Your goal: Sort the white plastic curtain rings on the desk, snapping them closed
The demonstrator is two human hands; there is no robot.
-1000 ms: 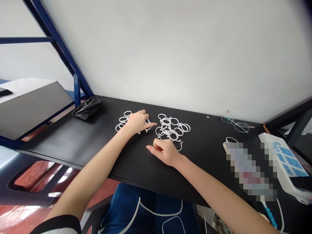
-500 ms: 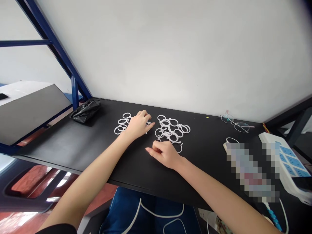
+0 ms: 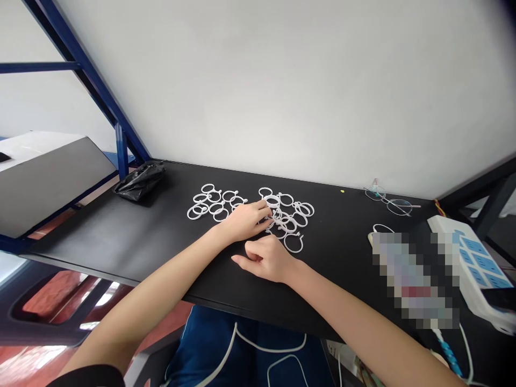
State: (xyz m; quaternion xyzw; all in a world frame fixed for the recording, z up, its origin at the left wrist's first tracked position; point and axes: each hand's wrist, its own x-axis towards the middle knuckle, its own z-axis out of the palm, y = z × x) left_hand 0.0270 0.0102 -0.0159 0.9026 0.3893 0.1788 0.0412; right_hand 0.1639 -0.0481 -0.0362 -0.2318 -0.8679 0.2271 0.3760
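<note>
Our left hand (image 3: 246, 220) reaches the white rings (image 3: 287, 219), its grip unclear; our right (image 3: 269, 259), loosely fisted nearer the worktop's (image 3: 121, 236) front edge, apparently leaves it room.

Soft even light, bright wall (image 3: 258, 97), glare on red floor (image 3: 38, 357), pixelated patch (image 3: 411, 285)

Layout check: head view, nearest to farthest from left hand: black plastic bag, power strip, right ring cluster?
1. Right ring cluster, right at the left hand.
2. Black plastic bag, off to the left.
3. Power strip, far right.
</note>
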